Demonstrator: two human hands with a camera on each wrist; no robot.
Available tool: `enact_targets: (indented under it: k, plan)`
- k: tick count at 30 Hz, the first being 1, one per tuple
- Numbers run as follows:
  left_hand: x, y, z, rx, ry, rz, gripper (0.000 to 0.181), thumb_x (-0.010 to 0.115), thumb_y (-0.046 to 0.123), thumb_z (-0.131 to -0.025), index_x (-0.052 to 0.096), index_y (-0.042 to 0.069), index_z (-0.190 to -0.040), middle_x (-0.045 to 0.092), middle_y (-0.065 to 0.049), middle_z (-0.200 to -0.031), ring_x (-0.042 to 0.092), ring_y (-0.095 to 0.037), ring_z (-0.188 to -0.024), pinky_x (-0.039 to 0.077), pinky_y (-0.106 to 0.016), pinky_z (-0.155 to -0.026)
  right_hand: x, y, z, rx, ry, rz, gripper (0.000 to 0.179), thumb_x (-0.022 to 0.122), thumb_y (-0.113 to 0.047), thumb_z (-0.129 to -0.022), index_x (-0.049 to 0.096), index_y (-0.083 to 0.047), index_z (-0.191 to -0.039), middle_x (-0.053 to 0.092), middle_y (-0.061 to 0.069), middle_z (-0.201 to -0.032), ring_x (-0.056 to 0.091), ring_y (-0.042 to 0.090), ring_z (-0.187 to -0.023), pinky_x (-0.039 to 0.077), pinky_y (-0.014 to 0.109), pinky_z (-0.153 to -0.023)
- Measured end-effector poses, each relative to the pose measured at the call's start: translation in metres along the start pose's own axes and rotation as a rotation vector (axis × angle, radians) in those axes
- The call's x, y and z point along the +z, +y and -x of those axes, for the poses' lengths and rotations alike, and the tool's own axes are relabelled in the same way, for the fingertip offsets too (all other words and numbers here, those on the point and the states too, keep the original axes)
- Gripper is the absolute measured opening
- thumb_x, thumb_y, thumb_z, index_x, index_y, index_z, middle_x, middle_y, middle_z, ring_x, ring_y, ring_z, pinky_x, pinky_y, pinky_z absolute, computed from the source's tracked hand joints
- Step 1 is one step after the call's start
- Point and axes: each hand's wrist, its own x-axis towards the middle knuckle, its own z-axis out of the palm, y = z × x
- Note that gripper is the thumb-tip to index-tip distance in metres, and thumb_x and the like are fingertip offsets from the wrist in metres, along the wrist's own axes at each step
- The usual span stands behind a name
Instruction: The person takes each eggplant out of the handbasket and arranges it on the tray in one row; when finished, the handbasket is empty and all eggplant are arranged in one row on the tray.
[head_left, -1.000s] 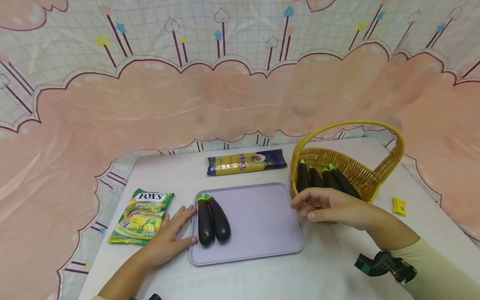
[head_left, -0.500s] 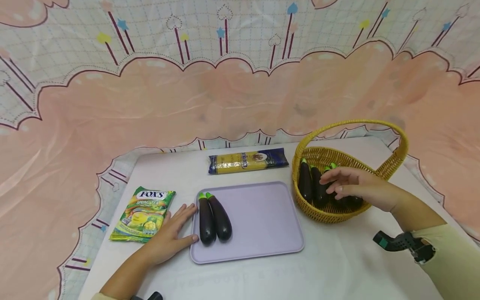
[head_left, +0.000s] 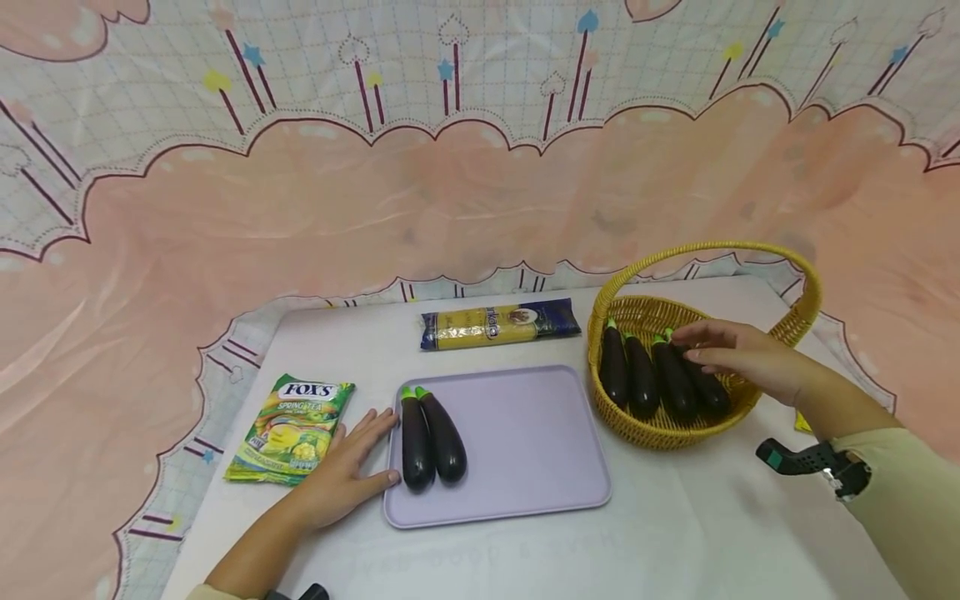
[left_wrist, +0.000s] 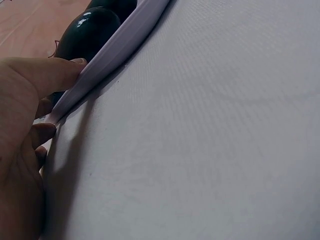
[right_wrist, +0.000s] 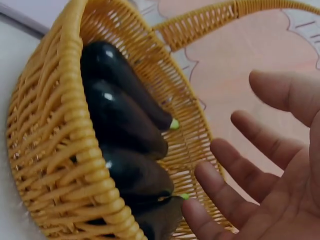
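A lilac tray (head_left: 525,442) lies on the table with two eggplants (head_left: 416,446) side by side at its left. My left hand (head_left: 348,475) touches the tray's left edge with fingers spread; in the left wrist view its thumb (left_wrist: 60,75) lies against the rim. On the right stands a wicker basket (head_left: 652,437) with several eggplants (head_left: 675,383), green stem ends toward the back. Over the basket's right side hovers my right hand (head_left: 742,354), holding nothing. The right wrist view shows its fingers (right_wrist: 240,170) spread and apart from the eggplants (right_wrist: 125,110).
A green FOX'S candy bag (head_left: 292,429) lies left of the tray, beside my left hand. Behind the tray is a yellow and blue pasta packet (head_left: 498,325). A small yellow wrapper (head_left: 802,422) is partly hidden by my right forearm. The basket's tall handle (head_left: 712,247) arches above it.
My right hand has moved right and away from me, from the tray's right edge to above the basket. The left hand and the eggplants on the tray stay in place.
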Motion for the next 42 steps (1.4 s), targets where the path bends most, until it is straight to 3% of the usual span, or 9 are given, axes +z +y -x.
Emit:
enact_targets:
  k: [5,9,22,28,33,37,42]
  plan:
    - [0.0,0.001,-0.001,0.0,0.001,-0.002,0.083,0.08,0.036,-0.096,0.041,0.01,-0.164,0.037,-0.016,-0.17,0.015,-0.043,-0.162,-0.006,-0.07,-0.126,-0.002,0.005,-0.003,0.055,0.007,0.041,0.055,0.057,-0.029,-0.112,0.046,0.002,-0.156,0.05,0.027,-0.157,0.055,0.041,-0.136,0.053,0.05,-0.109]
    - [-0.001,0.002,-0.002,-0.001,-0.004,0.002,0.083,0.08,0.036,-0.096,0.041,0.009,-0.164,0.037,-0.016,-0.17,0.014,-0.043,-0.163,-0.007,-0.07,-0.126,-0.003,0.009,-0.007,0.08,0.001,0.063,0.056,0.056,-0.031,-0.113,0.044,0.001,-0.157,0.049,0.028,-0.157,0.052,0.046,-0.139,0.047,0.062,-0.113]
    - [-0.001,0.002,-0.002,0.001,-0.003,0.009,0.083,0.08,0.036,-0.096,0.042,0.009,-0.164,0.037,-0.016,-0.17,0.014,-0.043,-0.163,-0.007,-0.07,-0.126,-0.014,0.012,-0.019,0.168,-0.057,0.081,0.056,0.056,-0.021,-0.11,0.04,0.006,-0.157,0.044,0.035,-0.156,0.048,0.052,-0.138,0.041,0.071,-0.114]
    - [0.0,0.003,0.0,-0.004,0.005,0.015,0.082,0.08,0.035,-0.095,0.042,0.009,-0.164,0.037,-0.018,-0.17,0.014,-0.045,-0.162,-0.007,-0.07,-0.126,-0.017,0.014,-0.026,0.261,-0.105,-0.039,0.058,0.058,-0.013,-0.107,0.036,0.004,-0.158,0.036,0.037,-0.161,0.049,0.051,-0.138,0.053,0.063,-0.106]
    - [0.0,0.004,0.001,-0.012,0.005,0.016,0.082,0.081,0.034,-0.095,0.042,0.01,-0.164,0.036,-0.019,-0.17,0.014,-0.045,-0.162,-0.007,-0.07,-0.126,-0.018,0.02,-0.03,0.327,-0.123,-0.137,0.062,0.06,-0.011,-0.105,0.035,0.003,-0.16,0.027,0.035,-0.166,0.047,0.051,-0.139,0.056,0.062,-0.103]
    - [0.0,0.004,0.001,-0.025,-0.001,0.025,0.082,0.081,0.034,-0.095,0.042,0.011,-0.164,0.035,-0.019,-0.171,0.013,-0.045,-0.162,-0.008,-0.07,-0.126,-0.016,0.024,-0.033,0.347,-0.138,-0.146,0.065,0.065,-0.011,-0.103,0.037,0.003,-0.159,0.028,0.034,-0.166,0.046,0.05,-0.141,0.052,0.062,-0.108]
    - [0.001,0.004,0.0,-0.026,-0.004,0.026,0.08,0.08,0.034,-0.095,0.044,0.013,-0.164,0.033,-0.019,-0.172,0.012,-0.045,-0.162,-0.008,-0.071,-0.126,-0.014,0.025,-0.033,0.342,-0.152,-0.134,0.066,0.068,-0.008,-0.1,0.039,0.003,-0.158,0.027,0.034,-0.165,0.039,0.053,-0.145,0.038,0.069,-0.118]
